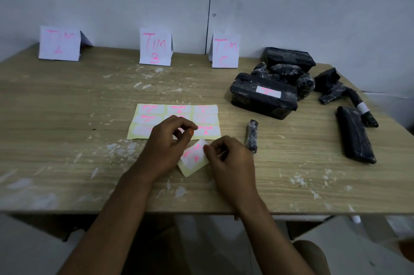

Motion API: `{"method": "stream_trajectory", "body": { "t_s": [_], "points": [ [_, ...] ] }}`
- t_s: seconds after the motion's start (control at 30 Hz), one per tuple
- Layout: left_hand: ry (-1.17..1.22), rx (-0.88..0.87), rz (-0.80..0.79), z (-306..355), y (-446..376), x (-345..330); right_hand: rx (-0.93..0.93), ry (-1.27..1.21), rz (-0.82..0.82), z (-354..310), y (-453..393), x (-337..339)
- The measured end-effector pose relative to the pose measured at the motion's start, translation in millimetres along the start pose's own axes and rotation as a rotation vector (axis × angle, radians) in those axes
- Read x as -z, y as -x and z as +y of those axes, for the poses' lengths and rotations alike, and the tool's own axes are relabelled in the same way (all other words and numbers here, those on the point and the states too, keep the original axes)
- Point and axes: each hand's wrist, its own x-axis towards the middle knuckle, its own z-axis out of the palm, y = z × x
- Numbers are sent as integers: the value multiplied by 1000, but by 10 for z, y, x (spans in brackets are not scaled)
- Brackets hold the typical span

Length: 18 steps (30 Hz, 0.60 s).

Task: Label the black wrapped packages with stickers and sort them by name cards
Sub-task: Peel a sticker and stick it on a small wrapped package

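Note:
A sticker sheet point(156, 115) with pink writing lies flat at the table's middle. Its lower right corner point(193, 160) is bent up toward me, showing a white sticker marked with an A. My left hand point(167, 142) rests on the sheet with curled fingers, and its thumb meets its forefinger. My right hand point(228, 158) pinches the edge of that sticker. Black wrapped packages are piled at the back right; the big one point(264, 100) carries a white sticker. A small black roll point(252, 134) lies just right of my right hand. Name cards TIM A point(59, 44), TIM B point(155, 47) and TIM C point(225, 50) stand along the wall.
A long flat black package point(355, 136) and a thin one with a white band point(364, 110) lie near the table's right edge. White paint flecks mark the wooden table point(67, 106). The table's front edge runs just below my forearms.

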Motion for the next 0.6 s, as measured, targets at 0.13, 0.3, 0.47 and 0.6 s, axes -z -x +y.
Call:
{"method": "stream_trajectory", "body": {
  "t_s": [0.13,0.3,0.47,0.6],
  "points": [
    [78,28,15,37,-11,9,-63,-376,61,-49,-8,73],
    [203,55,-107,123,39,17,-108,-508,127,-44,-12,91],
    [143,68,-162,155,60,-7,-102,-497,115,-31,-2,103],
    [148,71,-177,159,57,18,-111,-431,86,-36,10,106]
  ]
}}
